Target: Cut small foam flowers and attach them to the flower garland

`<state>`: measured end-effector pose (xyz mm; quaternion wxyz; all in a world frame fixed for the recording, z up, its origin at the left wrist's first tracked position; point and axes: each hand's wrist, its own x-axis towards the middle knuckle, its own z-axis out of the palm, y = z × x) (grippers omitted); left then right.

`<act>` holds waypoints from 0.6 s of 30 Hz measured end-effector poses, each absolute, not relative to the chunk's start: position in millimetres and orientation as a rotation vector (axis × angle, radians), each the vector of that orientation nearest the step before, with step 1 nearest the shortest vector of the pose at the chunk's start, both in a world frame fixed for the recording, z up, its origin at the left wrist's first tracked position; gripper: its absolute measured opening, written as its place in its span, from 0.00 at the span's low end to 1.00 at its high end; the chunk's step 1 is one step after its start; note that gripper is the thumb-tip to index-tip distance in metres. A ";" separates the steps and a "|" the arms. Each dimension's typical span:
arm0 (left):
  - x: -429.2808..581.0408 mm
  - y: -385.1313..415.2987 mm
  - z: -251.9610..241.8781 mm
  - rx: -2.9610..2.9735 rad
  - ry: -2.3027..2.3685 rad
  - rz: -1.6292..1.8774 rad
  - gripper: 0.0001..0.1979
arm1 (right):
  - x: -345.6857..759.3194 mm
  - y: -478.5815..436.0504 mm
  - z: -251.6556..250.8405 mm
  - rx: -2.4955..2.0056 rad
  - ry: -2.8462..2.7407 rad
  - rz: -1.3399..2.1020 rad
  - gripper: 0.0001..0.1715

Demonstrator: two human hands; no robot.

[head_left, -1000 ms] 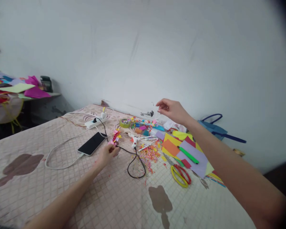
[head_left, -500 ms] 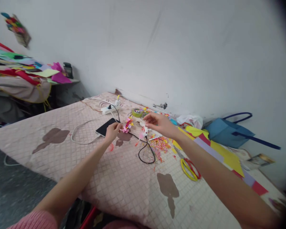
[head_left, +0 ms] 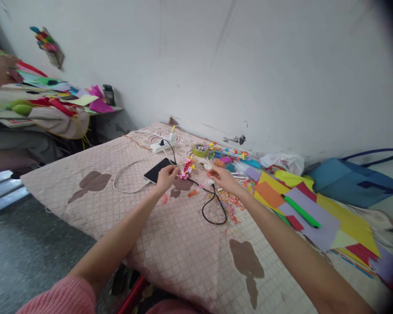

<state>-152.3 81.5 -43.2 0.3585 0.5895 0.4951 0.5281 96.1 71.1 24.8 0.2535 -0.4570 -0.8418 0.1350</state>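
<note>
My left hand (head_left: 167,175) is closed on a small pink and yellow paper-flower craft (head_left: 186,168) just above the quilted bed cover (head_left: 157,244). My right hand (head_left: 223,178) reaches in beside it with fingers pinched on the white glue gun (head_left: 210,180), whose black cord (head_left: 216,209) loops toward me. A black phone (head_left: 157,170) lies flat behind my left hand, its white cable curling left.
A white power strip (head_left: 163,145) sits near the wall. Markers, a green tape roll (head_left: 199,150), paper scraps, coloured sheets (head_left: 314,209), a green marker (head_left: 301,211) and a blue bag (head_left: 353,181) spread right. Another person's hand (head_left: 0,72) works over coloured paper far left.
My right hand came down from the air to the glue gun beside the craft. The view swung left and down, and another person's hand came into view.
</note>
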 end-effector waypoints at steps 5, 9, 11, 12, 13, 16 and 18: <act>-148.0 83.4 -52.4 1.570 1.298 1.313 0.14 | 99.5 67.5 15.6 -1.227 -2.286 0.285 0.08; -146.6 85.7 -58.0 1.611 1.323 1.295 0.12 | 97.0 75.7 6.5 -1.207 -2.297 0.233 0.09; -146.2 84.8 -57.1 1.634 1.337 1.316 0.12 | 94.9 80.2 5.3 -1.204 -2.298 0.210 0.10; -145.8 83.7 -55.8 1.648 1.342 1.327 0.12 | 93.9 82.3 5.5 -1.202 -2.299 0.201 0.11; -145.1 82.3 -54.3 1.663 1.346 1.334 0.12 | 93.0 84.1 5.9 -1.199 -2.302 0.193 0.12; -141.2 76.5 -50.2 1.716 1.349 1.341 0.11 | 90.8 88.3 7.6 -1.182 -2.323 0.178 0.13; -137.4 72.3 -49.0 1.755 1.341 1.342 0.11 | 89.4 89.8 8.5 -1.172 -2.340 0.175 0.13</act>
